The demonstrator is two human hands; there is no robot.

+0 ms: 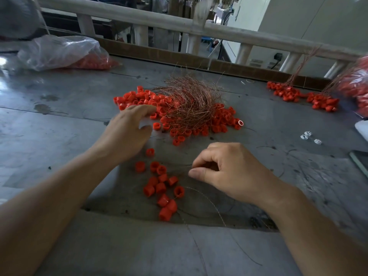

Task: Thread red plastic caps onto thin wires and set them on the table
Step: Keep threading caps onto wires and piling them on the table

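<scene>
Two hands work over the grey surface. Left hand: fingers loose & spread, holding nothing, tips touching 1 big pile of red caps, too many to count. 1 bundle of copper wires lies on that pile, just past those fingers. Right hand: fingers curled, thumb & 1st finger pinch 1 thin wire. Approx 13 loose caps lie just left of the right fingers. 3 white bits lie further right.

Clear plastic bag far left. Cardboard strip along far edge; white railing behind. Three white clips at right.
</scene>
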